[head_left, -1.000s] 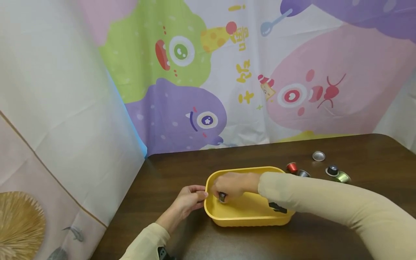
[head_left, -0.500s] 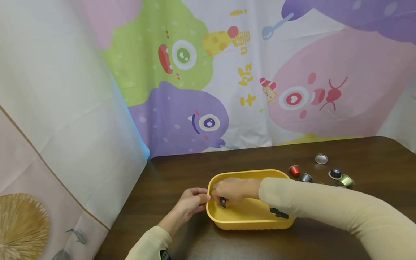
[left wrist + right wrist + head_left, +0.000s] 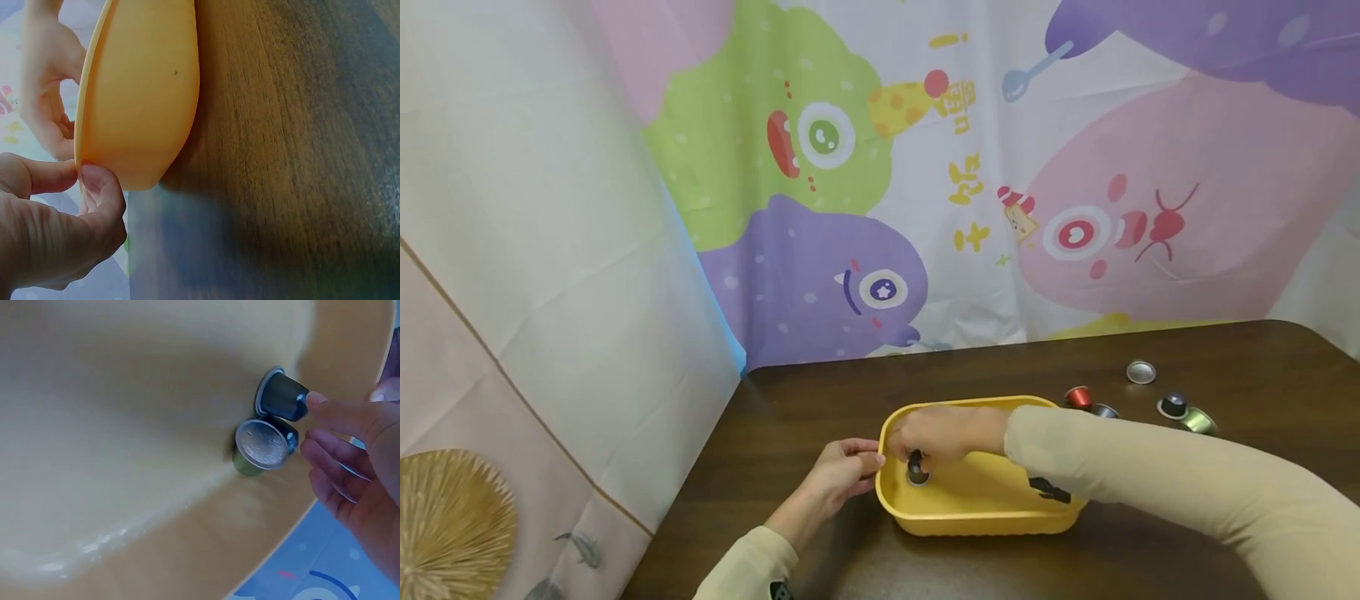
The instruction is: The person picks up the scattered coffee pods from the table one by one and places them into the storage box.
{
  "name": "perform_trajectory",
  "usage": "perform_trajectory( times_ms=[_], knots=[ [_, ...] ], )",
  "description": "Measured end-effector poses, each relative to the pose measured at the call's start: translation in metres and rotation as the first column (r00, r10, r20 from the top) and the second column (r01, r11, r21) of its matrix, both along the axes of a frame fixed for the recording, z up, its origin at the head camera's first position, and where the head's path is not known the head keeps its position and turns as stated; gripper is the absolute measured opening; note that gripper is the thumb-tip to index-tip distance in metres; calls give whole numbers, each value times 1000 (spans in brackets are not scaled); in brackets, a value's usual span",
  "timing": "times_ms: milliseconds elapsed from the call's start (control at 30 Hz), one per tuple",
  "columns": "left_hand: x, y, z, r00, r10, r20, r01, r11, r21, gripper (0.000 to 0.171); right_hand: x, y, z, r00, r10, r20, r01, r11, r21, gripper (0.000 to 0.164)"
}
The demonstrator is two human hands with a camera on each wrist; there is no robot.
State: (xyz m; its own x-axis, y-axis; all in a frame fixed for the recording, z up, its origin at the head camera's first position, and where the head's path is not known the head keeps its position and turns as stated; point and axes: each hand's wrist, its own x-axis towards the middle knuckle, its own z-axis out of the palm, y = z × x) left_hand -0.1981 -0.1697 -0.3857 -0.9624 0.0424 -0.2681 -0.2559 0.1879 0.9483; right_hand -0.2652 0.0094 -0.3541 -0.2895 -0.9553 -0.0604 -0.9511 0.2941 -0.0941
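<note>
Now left hand pinches tub, right hand touches dark capsule

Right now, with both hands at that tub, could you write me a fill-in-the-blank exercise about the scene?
In the head view, the tub looks ____.
The hand reaching inside it is the person's ____.
In that view, the leftmost capsule outside the tub is ____.
Missing words: yellow; right; red.

Head view forward-down, wrist views close, tub shared
</note>
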Motion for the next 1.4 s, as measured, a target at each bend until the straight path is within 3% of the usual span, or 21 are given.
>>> perform_trajectory(
  times_ms=[333,600,767,1400],
  knots=[
    [0,1,-2,1000,6,-10,-6,1000,20,34,4,14,16,993,-94,-73,100,991,94,22],
    [1,1,-1,1000,11,-12,-11,1000,12,36,9,28,38,989,-134,-69,133,991,-26,23],
    [0,2,0,1000,20,-11,-20,1000,10,35,9,37,47,988,-116,-100,106,989,-99,23],
    [-1,0,-2,1000,28,-3,-28,999,22,33,13,84,49,974,-199,-106,172,960,-219,23]
  ],
)
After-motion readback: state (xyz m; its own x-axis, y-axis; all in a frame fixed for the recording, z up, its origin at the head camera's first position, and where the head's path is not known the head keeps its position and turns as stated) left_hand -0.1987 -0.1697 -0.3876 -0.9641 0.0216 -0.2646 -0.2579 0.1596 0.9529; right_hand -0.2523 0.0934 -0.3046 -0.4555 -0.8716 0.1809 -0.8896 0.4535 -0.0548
